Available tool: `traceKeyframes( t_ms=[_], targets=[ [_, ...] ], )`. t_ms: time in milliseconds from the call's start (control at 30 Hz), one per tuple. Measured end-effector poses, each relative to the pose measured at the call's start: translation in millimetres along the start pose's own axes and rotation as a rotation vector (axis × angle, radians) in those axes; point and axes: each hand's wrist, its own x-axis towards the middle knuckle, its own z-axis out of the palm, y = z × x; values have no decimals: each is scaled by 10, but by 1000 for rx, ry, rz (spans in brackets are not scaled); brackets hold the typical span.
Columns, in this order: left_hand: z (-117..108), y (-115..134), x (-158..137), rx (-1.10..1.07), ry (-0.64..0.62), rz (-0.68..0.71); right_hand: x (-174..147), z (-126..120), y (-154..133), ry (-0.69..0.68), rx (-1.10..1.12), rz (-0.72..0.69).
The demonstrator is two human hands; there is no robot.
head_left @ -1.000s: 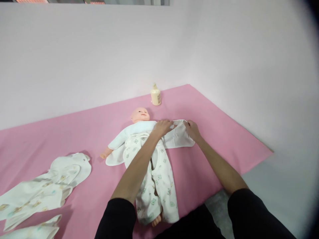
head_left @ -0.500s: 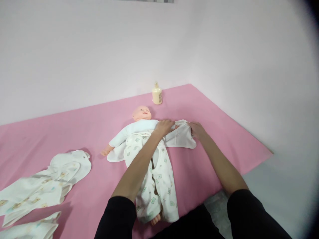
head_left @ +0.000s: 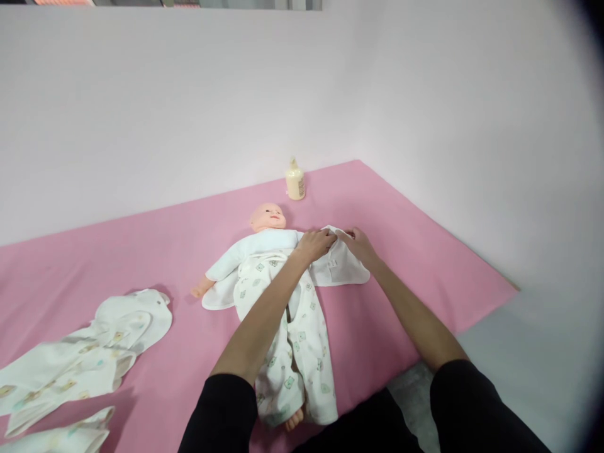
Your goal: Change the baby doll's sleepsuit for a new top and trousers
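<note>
A baby doll [head_left: 268, 218] lies on its back, with a white shirt [head_left: 264, 240] on its body and one sleeved arm stretched left. Bear-print trousers [head_left: 309, 340] cover its legs, and a foot pokes out at the bottom. My left hand [head_left: 315, 245] is curled closed at the doll's other arm, which is mostly hidden under my fingers. Just right of it, my right hand [head_left: 361, 245] pinches the upper edge of the shirt, near the sleeve. The shirt's open side [head_left: 342, 272] spreads flat below both hands, with a small label showing.
A pump bottle [head_left: 296, 182] of pale yellow liquid stands behind the doll's head. Printed white baby clothes [head_left: 89, 358] lie to the left, with another folded garment [head_left: 70, 434] nearer. Pink cloth [head_left: 391, 302] covers the table, which meets white walls behind and right.
My right hand has moved left along the shirt, close to my left hand. The doll's hand that showed beside my left fingers is now hidden. The shirt's open side lies differently.
</note>
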Motion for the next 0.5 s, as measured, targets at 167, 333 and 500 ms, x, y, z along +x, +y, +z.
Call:
traceKeyframes(
  t_ms=[167, 333, 500],
  targets=[
    [-16, 11, -10, -11, -3, -5, -9, -32, -27, -49, -170, -109],
    [-75, 30, -29, -53, -27, -58, -17, -124, -3, 49, -213, -109],
    [-134, 12, -56, -103, -27, -102, 0, -324, 13, 4, -129, 46]
  ],
)
